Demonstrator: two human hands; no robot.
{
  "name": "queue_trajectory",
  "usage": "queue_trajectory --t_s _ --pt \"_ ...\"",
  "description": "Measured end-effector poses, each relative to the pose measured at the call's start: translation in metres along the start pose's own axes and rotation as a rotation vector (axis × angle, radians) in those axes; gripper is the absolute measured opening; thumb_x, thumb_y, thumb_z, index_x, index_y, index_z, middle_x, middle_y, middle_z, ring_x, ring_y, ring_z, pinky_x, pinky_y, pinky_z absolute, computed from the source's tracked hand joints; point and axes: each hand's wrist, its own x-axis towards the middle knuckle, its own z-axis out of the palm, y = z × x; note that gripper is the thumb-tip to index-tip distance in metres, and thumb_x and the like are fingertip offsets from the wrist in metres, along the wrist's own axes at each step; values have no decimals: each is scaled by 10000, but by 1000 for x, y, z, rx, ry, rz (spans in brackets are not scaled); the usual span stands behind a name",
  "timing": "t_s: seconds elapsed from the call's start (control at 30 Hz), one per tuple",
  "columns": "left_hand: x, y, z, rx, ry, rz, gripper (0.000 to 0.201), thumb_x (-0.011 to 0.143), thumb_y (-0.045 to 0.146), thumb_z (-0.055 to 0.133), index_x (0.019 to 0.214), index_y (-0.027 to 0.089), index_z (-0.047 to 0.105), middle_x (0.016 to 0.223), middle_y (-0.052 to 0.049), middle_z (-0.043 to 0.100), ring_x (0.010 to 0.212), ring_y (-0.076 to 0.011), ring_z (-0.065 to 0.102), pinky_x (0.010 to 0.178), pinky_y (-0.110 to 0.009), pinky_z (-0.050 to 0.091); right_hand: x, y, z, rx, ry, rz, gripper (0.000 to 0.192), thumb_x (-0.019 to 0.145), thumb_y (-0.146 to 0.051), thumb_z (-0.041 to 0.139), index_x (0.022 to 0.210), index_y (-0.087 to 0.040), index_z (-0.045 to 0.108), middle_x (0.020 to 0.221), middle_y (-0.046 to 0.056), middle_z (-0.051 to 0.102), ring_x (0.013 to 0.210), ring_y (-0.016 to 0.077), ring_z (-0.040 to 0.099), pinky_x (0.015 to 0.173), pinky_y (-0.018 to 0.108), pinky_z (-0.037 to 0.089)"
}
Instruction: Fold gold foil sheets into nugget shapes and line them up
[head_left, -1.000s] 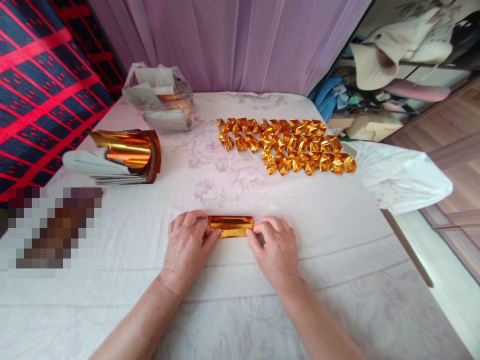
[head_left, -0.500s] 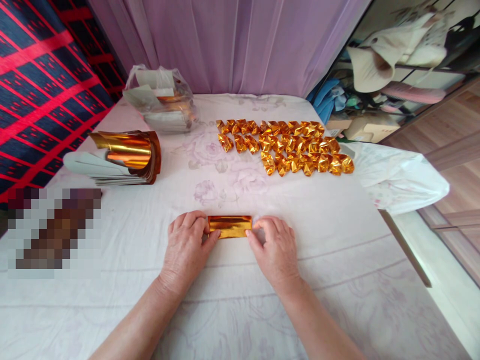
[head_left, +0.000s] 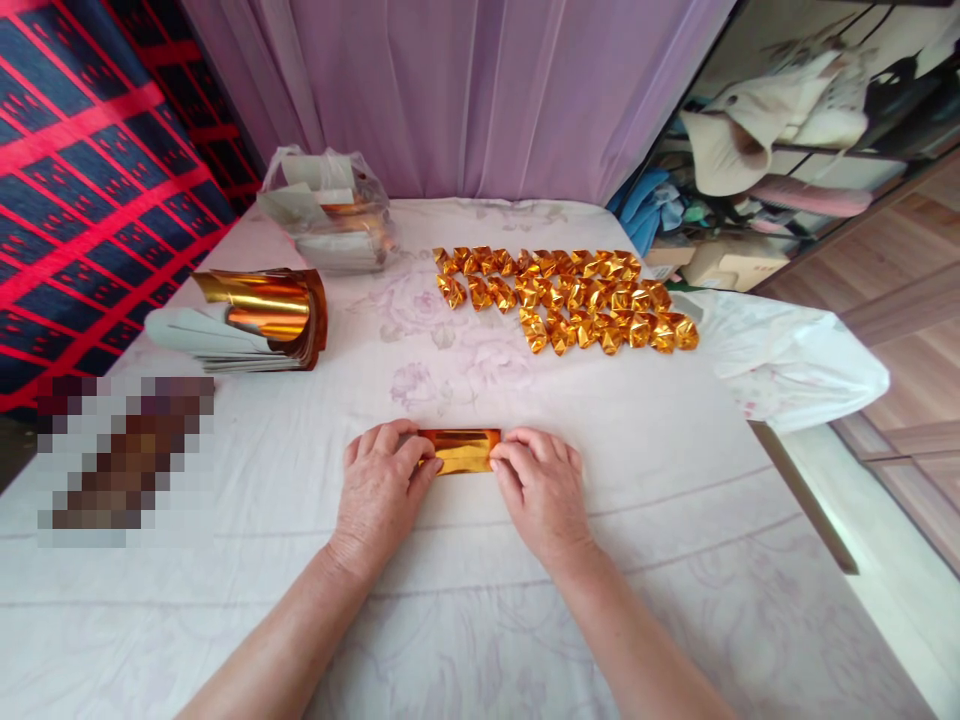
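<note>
Gold foil strip [head_left: 460,451] flat on white cloth [head_left: 637,470] near us. Our left hand [head_left: 379,490] pinches left end, right hand [head_left: 541,490] pinches right end, keeping fold tight. Folded gold pcs [head_left: 570,300] in rows beyond; foil sheet stack [head_left: 255,320] at left w/in reach.

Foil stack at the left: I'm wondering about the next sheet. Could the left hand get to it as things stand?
Probably yes: bare cloth lies between the left hand and the foil stack; it must first release the gold strip.
</note>
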Motion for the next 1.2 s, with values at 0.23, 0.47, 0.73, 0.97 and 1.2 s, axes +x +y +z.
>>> queue_trajectory --t_s 0.23,0.47,0.73,0.97,1.2 --pt "2 -2 0 -12 -1 5 103 910 285 594 892 243 687 1124 -63 638 1038 -261 572 888 -445 415 0 -3 -1 -66 8 -47 119 908 -177 582 909 -247 679 1038 27 657 962 185 550 848 345 341" --pt "3 -11 1 -66 2 43 133 907 259 580 885 245 711 1121 -57 654 1051 -252 583 886 -427 424 0 -3 3 -128 -17 -176 225 888 -85 566 903 -253 715 971 29 666 872 179 542 772 316 392" --pt "4 -19 1 -111 3 72 177 892 220 571 907 260 742 1120 -59 673 1041 -257 601 886 -437 445 -4 -1 3 -170 -72 -363 321 885 -53 558 1110 -234 698 977 40 699 874 177 586 801 308 464" --pt "2 -20 4 -99 40 101 193 910 224 550 911 252 741 1099 -65 672 1019 -251 606 883 -433 459 -5 -11 -5 -379 -191 -415 359 883 -106 595 1205 -252 653 1000 65 678 833 204 585 721 339 460" --pt "-14 -13 -4 22 135 199 246 923 188 510 1059 206 714 1130 -115 628 1004 -280 569 864 -453 469 -7 -17 -1 -418 -225 -357 385 876 -118 603 1227 -272 630 995 72 654 865 219 567 722 364 445"
